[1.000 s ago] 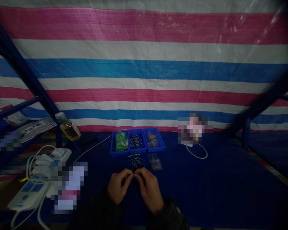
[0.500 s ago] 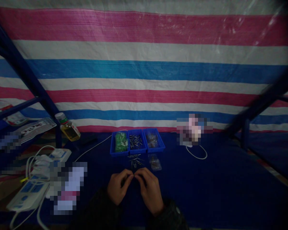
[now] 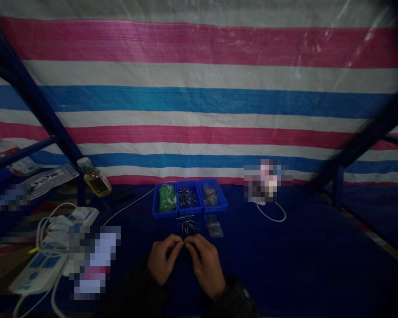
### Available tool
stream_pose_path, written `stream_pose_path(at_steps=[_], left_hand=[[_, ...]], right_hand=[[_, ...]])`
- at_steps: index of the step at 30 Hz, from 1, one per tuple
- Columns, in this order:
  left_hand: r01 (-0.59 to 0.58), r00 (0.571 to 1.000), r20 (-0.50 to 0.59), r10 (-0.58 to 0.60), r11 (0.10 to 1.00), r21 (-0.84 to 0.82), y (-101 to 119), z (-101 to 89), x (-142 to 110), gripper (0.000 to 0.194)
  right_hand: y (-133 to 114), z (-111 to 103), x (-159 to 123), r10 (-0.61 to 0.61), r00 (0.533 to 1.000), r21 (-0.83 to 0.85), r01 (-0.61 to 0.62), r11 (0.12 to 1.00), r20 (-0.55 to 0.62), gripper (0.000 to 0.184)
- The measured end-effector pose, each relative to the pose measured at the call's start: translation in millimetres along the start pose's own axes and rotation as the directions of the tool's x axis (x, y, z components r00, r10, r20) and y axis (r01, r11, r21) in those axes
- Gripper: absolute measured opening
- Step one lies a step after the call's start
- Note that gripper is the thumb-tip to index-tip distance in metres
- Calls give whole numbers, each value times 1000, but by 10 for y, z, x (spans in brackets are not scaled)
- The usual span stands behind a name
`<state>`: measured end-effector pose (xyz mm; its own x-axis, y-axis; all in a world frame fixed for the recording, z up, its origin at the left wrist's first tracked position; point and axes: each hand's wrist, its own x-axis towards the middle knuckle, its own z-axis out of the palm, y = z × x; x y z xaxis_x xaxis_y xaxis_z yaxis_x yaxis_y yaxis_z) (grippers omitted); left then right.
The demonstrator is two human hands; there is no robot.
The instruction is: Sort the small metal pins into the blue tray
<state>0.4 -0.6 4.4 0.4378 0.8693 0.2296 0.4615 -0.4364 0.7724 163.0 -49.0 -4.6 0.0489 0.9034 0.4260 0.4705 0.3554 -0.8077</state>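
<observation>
No text, brand or number can be read. Printing is shown on a flat packet (image 3: 49, 180) at 9 o'clock, and a label is borne by a small bottle (image 3: 97, 183) at 9 o'clock, but both are too small and blurred to be deciphered. Blue-panelled markings on a power strip (image 3: 36, 274) at 8 o'clock are likewise illegible.

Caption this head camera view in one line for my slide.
Left hand and right hand hold a small metal pin, just below loose pins and three blue trays.
</observation>
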Motion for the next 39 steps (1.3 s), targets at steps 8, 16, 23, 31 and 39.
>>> stream_pose_path(at_steps=[8,16,23,31,39], left_hand=[[6,1000,9,-6,1000,9,-21,4,-2,26],[9,1000,3,-9,1000,-5,-12,11,4,27],[14,1000,16,-14,1000,16,-9,4,6,27],[15,999,30,-15,1000,5,17,-12,2,28],[13,1000,25,-14,1000,20,-11,13,0,27]], right_hand=[[2,6,20,6,1000,13,-6,1000,11,22],[25,19,1,21,999,14,-22,1000,28,22],[35,29,10,14,1000,-11,-13,1000,20,22],[40,25,-4,9,1000,-60,-8,998,17,23],[75,32,-1,-11,999,0,11,1000,-38,20]])
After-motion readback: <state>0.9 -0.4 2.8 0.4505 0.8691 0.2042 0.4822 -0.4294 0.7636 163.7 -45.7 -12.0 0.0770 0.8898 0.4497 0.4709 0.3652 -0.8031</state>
